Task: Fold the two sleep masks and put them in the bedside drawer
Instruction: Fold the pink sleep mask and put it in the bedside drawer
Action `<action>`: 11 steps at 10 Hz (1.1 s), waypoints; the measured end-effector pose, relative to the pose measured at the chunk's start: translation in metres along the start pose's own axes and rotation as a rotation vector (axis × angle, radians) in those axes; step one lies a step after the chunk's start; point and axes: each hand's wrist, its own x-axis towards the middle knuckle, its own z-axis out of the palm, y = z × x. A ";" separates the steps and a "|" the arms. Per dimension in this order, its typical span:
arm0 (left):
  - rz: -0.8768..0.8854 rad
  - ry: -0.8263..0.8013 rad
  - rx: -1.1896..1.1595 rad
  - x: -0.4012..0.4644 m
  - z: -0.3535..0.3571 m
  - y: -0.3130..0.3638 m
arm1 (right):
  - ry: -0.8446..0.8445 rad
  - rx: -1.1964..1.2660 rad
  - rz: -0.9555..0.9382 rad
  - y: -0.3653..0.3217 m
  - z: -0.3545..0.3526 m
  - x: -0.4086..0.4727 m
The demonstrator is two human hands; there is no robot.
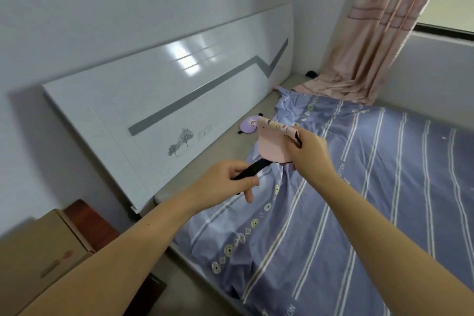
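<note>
Pink sleep mask point(273, 145) hangs in the air between our two hands, above the near-left part of the striped sheet point(359, 187), with its plain back turned toward us and its printed edge curling over at the top. Our right hand point(306, 152) is closed on the mask's right end, thumb and fingers pinching it beside the strap's anchor. Our left hand point(230, 182) is closed around the black strap point(252, 170), which runs taut from the mask's lower edge down and left. We judge that this stretch keeps the strap out of the way and the mask flat for folding. Farther off, beyond our hands, the purple sleep mask point(248, 123) lies untouched on the bare mattress strip by the headboard point(154, 90). At the near left stands a brown cabinet point(46, 251), likely the bedside drawer unit; we cannot tell whether a drawer is open.
</note>
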 end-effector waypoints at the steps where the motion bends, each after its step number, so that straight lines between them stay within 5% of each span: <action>1: 0.066 0.160 -0.088 0.003 -0.009 -0.002 | -0.177 -0.064 -0.030 0.009 -0.007 0.000; 3: 0.044 0.190 -0.385 0.017 -0.018 0.006 | -0.741 0.480 0.007 0.007 -0.015 -0.001; 5: 0.062 0.126 -0.415 0.023 -0.022 0.013 | -0.924 0.732 0.098 -0.002 -0.013 -0.005; 6: 0.074 0.175 -0.178 0.023 -0.012 0.011 | -0.937 0.828 0.101 -0.009 -0.009 -0.008; 7: -0.111 0.080 -0.970 -0.001 -0.001 0.009 | -0.801 0.889 0.068 -0.017 -0.001 -0.007; 9: -0.170 0.150 -0.941 0.025 0.017 0.007 | -0.425 0.947 0.051 -0.017 0.003 0.007; 11: -0.156 0.290 -0.907 0.024 -0.007 0.000 | -0.442 0.874 0.082 -0.022 0.008 0.008</action>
